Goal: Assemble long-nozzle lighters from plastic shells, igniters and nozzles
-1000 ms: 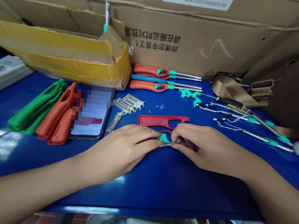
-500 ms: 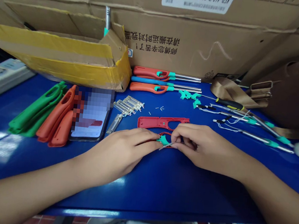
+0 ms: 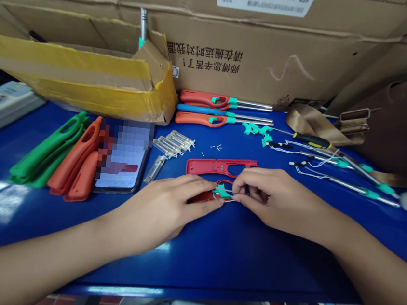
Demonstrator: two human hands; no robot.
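My left hand lies on the blue table with its fingers pressed on a red lighter half-shell that is mostly hidden beneath it. My right hand pinches a small teal trigger piece seated at the shell's opening. A second red half-shell lies flat just behind both hands, untouched.
Three finished long lighters lie at the back against a big cardboard box. Green shells, orange shells and a phone sit at left. Clear tubes, teal triggers, a screwdriver and wired metal nozzles lie around.
The red shell under my left hand has shifted slightly, so more of it shows. My fingers have adjusted a little on the teal piece. Both hands stay in place.
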